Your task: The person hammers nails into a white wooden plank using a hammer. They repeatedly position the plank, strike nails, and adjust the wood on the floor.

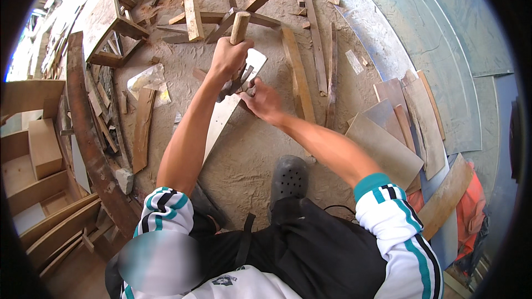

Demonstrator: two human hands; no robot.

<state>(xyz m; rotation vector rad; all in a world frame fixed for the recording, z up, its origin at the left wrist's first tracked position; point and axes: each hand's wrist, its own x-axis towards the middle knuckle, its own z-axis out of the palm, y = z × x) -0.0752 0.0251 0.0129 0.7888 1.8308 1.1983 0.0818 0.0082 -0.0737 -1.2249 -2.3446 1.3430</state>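
My left hand [229,60] is wrapped round the wooden handle [240,27] of a claw hammer, whose free end points up and away from me. The dark metal hammer head [237,84] sits low over a long white board [220,119]; whether it touches is hard to tell. This board runs diagonally between my arms, tilted toward the far right. At its right edge, close by the hammer head, my right hand [262,99] is closed on the board, thumb over the top. Its other fingers are partly hidden. A dark timber piece lies beneath the board.
Beyond my hands lie crossed timbers [221,17], with loose planks [299,75] to the right. A wooden frame [119,27] stands far left, near a clear plastic bag [148,82]. Wooden boxes [44,149] fill the left; flat panels [385,141] lean at right. My grey clog [290,180] rests on the dusty ground.
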